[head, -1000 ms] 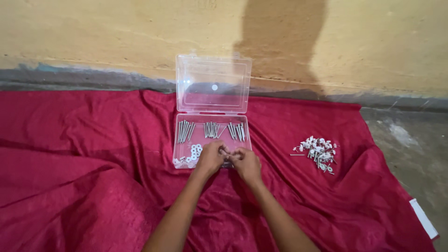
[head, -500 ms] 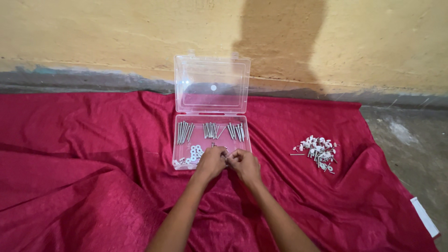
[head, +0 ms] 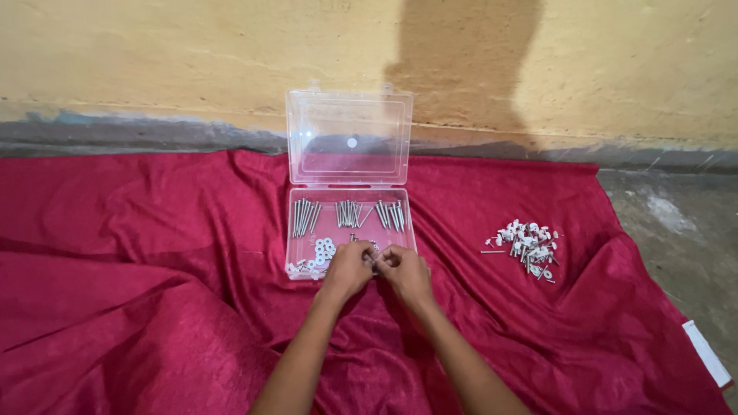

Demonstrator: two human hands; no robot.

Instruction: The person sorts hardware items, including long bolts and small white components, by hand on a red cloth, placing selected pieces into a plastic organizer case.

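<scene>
Head view looks down on two bare forearms reaching up from the bottom edge at six o'clock toward a clear plastic box [head: 350,230] lying on a red cloth [head: 154,253]. The left hand [head: 347,269] and the right hand [head: 405,273] meet knuckle to knuckle at the box's near edge, both curled into loose fists with fingertips pinched together. Between the fingertips sits a tiny pale piece [head: 375,260], too small to tell what it is or which hand actually has hold of it.

The box is see-through, with its hinged lid [head: 350,138] standing open and upright at twelve o'clock, leaning toward the yellow wall [head: 192,54]. Its far row is split into three compartments, each holding a bundle of long silver screws [head: 304,217]. The near left compartment holds small white washers [head: 321,249], flat rings lying in a loose cluster. The near right compartment is covered by the hands.

At three o'clock from the hands, well apart from the box, a loose pile of mixed white and silver fasteners [head: 524,247] lies on the cloth. Farther out at four o'clock, at the cloth's edge on the grey floor, lies a narrow white strip [head: 706,352], rectangular and plain.
</scene>
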